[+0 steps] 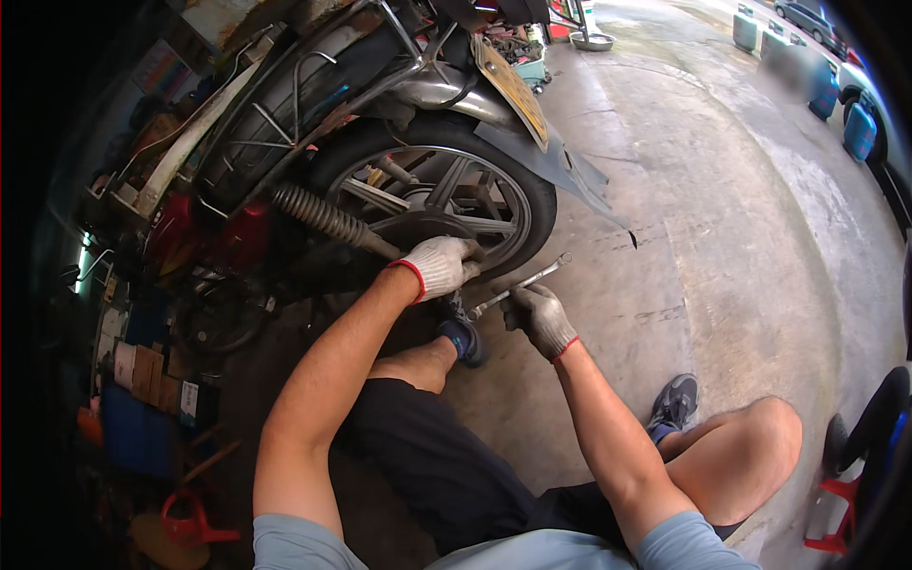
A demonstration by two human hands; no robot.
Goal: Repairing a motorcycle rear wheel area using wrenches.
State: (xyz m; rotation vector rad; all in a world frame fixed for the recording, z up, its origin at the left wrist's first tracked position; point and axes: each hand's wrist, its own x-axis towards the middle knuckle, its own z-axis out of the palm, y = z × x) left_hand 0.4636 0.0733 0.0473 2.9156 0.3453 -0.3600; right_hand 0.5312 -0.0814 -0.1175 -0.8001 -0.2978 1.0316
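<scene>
Light-blue sleeves [299, 543] sit closest to us at the lower edge, soft and plain. Our wrench [539, 276] lies just right of the left hand [442, 268], beside the wheel's [445, 187] lower edge, its long axis slanting from lower left to upper right. The right hand [539, 321] is nearer: its fingers are closed on the slim, dull-silver shaft around the middle, leaving both rounded ends free. On the left, the fingers curl in by the tyre; we cannot tell whether they grip anything. Both gloves [432, 275] are pale knit with red cuffs, darkened at the right fingertips. Farther out we see black rubber round grey metal spokes, a ribbed, dusty coil spring [328, 220], a curved metal mudguard [442, 91] and rough, stained concrete floor [684, 209].
</scene>
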